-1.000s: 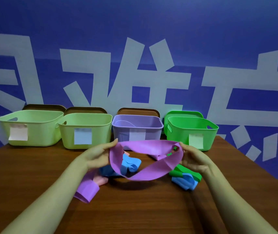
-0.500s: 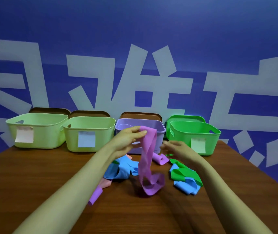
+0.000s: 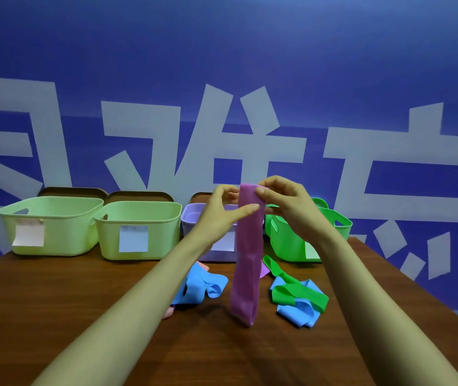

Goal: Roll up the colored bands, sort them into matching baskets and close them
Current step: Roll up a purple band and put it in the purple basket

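- Blue wall (image 3: 222,51) with large pale characters, filling the background.
- Brown wooden table (image 3: 55,316), running from the near edge to the wall.
- Four open baskets in a row along the far edge of the table, left to right: first pale green basket (image 3: 63,232), second pale green basket (image 3: 161,235), purple basket (image 3: 191,218), green basket (image 3: 286,240). Each has a paper note on its front. Brown lids (image 3: 72,191) stand behind the left-hand ones.
- Purple band (image 3: 247,268), held up in front of the purple basket and hanging straight down as a flat strip. Its lower fold reaches the table top, but contact cannot be told.
- Left hand (image 3: 222,215), pinching the upper end of the purple band, thumb laid across its front.
- Right hand (image 3: 286,207), pinching the same upper end at its right edge with curled fingers.
- Loose bands on the table: blue bands (image 3: 202,285) left of the hanging strip, a green band (image 3: 297,293) lying over another blue band (image 3: 297,310) to its right, and a pink band (image 3: 168,313) partly hidden by the left forearm.
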